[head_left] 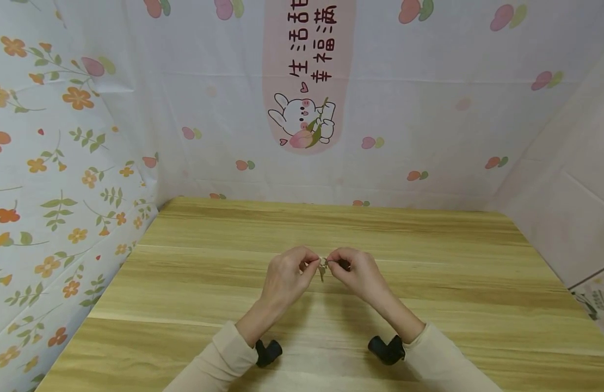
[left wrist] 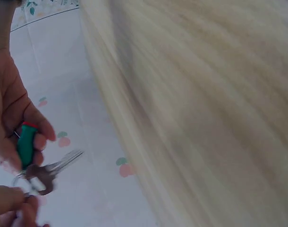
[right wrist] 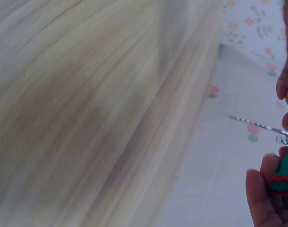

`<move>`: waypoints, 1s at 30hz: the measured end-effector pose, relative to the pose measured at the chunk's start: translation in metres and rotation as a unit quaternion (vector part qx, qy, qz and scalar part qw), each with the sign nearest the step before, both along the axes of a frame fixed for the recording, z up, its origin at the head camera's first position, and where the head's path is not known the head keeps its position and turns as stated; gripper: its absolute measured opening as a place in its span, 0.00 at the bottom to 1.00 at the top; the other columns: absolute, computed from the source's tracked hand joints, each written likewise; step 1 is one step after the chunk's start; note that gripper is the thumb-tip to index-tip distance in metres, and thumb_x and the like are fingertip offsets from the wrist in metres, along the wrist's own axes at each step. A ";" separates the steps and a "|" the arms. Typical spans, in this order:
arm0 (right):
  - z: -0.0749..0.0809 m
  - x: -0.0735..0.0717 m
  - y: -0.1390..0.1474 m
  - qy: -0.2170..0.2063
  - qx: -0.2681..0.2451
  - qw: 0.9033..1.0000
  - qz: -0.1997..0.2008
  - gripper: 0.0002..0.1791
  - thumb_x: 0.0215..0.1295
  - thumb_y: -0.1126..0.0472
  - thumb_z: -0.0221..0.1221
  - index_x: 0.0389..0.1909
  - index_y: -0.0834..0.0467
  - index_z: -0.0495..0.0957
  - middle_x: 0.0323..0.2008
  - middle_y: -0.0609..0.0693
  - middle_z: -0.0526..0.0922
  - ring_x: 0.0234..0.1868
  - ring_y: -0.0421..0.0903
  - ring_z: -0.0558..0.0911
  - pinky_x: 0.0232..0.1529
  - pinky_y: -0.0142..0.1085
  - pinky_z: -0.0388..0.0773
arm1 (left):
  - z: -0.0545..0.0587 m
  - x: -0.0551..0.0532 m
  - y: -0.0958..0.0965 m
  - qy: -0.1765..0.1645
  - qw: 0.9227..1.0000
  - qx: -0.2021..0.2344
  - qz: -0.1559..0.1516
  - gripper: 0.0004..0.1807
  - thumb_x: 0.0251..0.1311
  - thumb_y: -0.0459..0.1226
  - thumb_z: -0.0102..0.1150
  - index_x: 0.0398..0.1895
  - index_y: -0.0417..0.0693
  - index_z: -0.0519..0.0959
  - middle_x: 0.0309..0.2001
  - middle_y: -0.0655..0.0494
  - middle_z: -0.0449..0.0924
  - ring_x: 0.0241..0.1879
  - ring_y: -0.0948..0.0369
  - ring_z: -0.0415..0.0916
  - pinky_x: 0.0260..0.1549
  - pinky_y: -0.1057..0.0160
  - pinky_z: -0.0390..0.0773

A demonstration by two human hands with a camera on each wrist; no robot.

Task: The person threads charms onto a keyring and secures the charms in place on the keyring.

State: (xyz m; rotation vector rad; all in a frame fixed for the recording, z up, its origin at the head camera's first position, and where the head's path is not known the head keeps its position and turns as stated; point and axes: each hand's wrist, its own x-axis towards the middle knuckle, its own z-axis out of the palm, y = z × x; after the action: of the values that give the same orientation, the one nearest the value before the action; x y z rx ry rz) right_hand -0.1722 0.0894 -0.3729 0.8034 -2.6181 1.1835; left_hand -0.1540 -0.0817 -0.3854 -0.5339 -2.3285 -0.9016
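A metal key [head_left: 322, 274] hangs from a small ring between my two hands, above the wooden table [head_left: 321, 228]. With thumb and fingertips my left hand [head_left: 288, 276] pinches the ring side of this bunch. My right hand [head_left: 359, 273] holds a green key fob with a red edge [left wrist: 26, 146], which lies against its curled fingers. In the left wrist view the key [left wrist: 63, 162] is blurred and points away from the hands. Seen from the right wrist, its notched blade [right wrist: 252, 122] stretches out sideways. The exact grip on the ring is partly hidden by the fingers.
Black wrist mounts [head_left: 269, 354] sit at both wrists, by the light sleeves. Behind the table hangs a white cloth [head_left: 209, 109] with printed fruit and a rabbit. A flower-patterned cloth [head_left: 62, 179] borders the left side.
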 end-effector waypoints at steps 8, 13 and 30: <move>0.000 0.004 -0.006 0.140 0.087 0.986 -0.021 0.06 0.53 0.73 0.61 0.24 0.60 0.81 0.25 0.50 0.80 0.21 0.37 0.73 0.22 0.25 0.70 | 0.010 0.003 0.004 0.030 0.992 -0.123 0.005 0.04 0.49 0.31 0.68 0.26 0.47 0.81 0.28 0.57 0.83 0.26 0.63 0.78 0.24 0.70 0.76; 0.001 0.004 -0.006 0.104 0.073 0.992 -0.022 0.06 0.55 0.73 0.61 0.25 0.60 0.82 0.24 0.50 0.80 0.21 0.35 0.72 0.21 0.25 0.70 | 0.011 0.002 0.004 0.027 0.991 -0.134 0.008 0.04 0.49 0.32 0.68 0.25 0.48 0.81 0.26 0.57 0.82 0.23 0.63 0.76 0.20 0.71 0.73; 0.002 0.001 -0.001 0.011 0.038 0.999 -0.009 0.07 0.58 0.71 0.58 0.25 0.59 0.81 0.23 0.46 0.79 0.18 0.34 0.68 0.21 0.26 0.69 | 0.003 0.000 0.001 0.007 0.999 -0.049 -0.009 0.06 0.47 0.29 0.68 0.25 0.47 0.81 0.24 0.59 0.82 0.21 0.67 0.75 0.20 0.75 0.71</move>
State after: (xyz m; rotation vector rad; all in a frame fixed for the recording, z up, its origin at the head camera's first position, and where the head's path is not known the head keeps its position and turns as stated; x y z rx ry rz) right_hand -0.1709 0.0884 -0.3713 0.8006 -2.6604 1.0692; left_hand -0.1543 -0.0808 -0.3829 -0.6015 -2.3678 -0.7929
